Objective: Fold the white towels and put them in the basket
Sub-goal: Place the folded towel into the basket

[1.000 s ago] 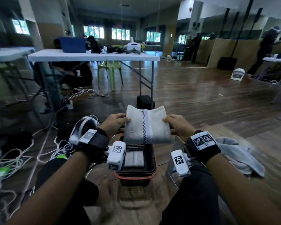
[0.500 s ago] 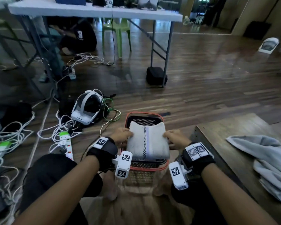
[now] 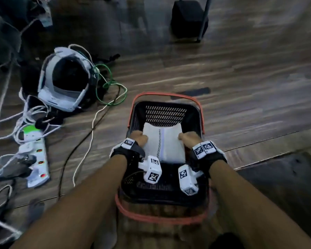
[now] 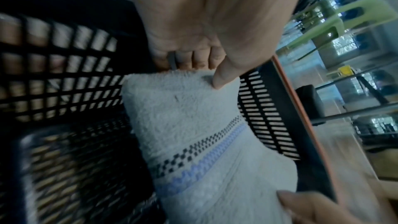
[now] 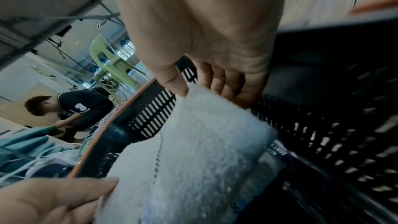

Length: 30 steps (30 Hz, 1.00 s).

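Having been carried down from chest height a second ago, the towel (image 3: 162,141) is now lowered inside the basket (image 3: 166,97), toward its far wall. It is pinched at its side edges by the left hand (image 3: 139,139) and right hand (image 3: 188,140), each grip closed, thumb over fingers. Only release is judged to remain.

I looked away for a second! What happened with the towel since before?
The folded towel went down from above the basket to inside it. The left hand and right hand still pinch its sides. The basket stayed on the floor.
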Tool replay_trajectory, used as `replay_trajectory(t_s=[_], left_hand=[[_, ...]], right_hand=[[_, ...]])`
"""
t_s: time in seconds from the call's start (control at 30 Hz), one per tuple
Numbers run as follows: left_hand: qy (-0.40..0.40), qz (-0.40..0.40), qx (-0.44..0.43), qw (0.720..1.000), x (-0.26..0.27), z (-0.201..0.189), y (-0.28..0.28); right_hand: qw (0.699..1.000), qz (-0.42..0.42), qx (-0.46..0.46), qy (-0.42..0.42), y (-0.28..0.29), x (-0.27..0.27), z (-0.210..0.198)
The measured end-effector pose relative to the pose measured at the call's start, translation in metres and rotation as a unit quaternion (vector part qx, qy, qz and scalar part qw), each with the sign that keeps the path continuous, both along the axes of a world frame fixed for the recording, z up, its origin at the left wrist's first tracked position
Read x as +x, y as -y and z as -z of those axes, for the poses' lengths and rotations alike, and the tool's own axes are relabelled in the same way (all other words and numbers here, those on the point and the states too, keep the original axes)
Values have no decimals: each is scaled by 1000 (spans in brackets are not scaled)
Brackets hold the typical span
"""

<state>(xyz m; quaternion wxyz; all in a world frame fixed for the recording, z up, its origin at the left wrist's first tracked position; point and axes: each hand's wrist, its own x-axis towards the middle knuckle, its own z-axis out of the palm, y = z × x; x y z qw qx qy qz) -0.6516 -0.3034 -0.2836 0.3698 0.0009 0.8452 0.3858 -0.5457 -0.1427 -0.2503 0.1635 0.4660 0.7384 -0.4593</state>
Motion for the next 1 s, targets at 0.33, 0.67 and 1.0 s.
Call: replay_trajectory(t_s=[0.33,0.67,1.0], left_hand=[[-26,-28,-3,999,-35,75,-51],[-40,-68,-20,997,-30,92,-53],[-98,-51,-72,991,-21,96,-59]], right_hand=[[999,26,24,-11,-31,-53,90],[998,-38,43,18,-28,-52,100],[999,-29,23,29,-25,-43,107]])
